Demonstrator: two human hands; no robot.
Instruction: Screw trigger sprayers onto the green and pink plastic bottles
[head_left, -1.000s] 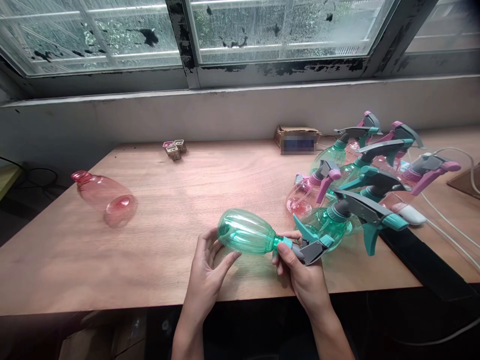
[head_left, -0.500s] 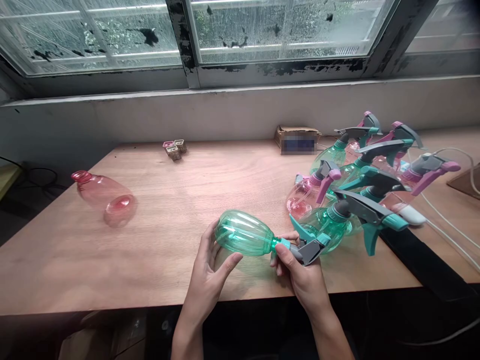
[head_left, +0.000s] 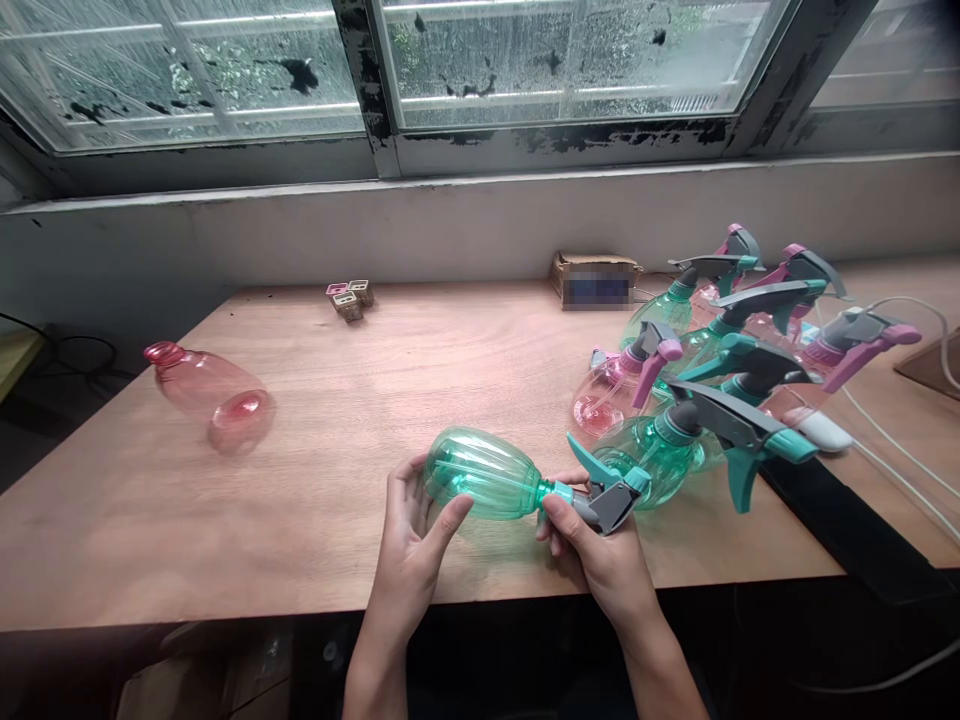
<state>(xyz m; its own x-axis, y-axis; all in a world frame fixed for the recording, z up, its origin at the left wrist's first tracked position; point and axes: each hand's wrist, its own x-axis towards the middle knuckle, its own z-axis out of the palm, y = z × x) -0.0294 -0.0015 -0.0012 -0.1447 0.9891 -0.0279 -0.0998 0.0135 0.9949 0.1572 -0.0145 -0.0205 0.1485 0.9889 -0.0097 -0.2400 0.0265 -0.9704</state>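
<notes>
A clear green spray bottle (head_left: 484, 475) lies sideways in the air over the table's front part, its base to the left. My left hand (head_left: 416, 535) cups the base end, thumb along the near side and fingers behind it. At the neck, my right hand (head_left: 592, 545) grips the turquoise collar between thumb and fingers. The grey and turquoise trigger head (head_left: 616, 495) is on the bottle and points right, with its lever sticking up. Just behind the right hand stands another green spray bottle (head_left: 652, 455) with its head on.
Several pink and green spray bottles crowd the right side, among them a pink one (head_left: 604, 395). A pink bottle without a head (head_left: 217, 395) lies at the left. Small blocks (head_left: 349, 300) and a cardboard box (head_left: 598, 280) sit at the back. A black strip (head_left: 847, 520) and cables are at right.
The green bottle has shifted slightly left and down with both hands, its trigger head turned a little. The other things have stayed in place.
</notes>
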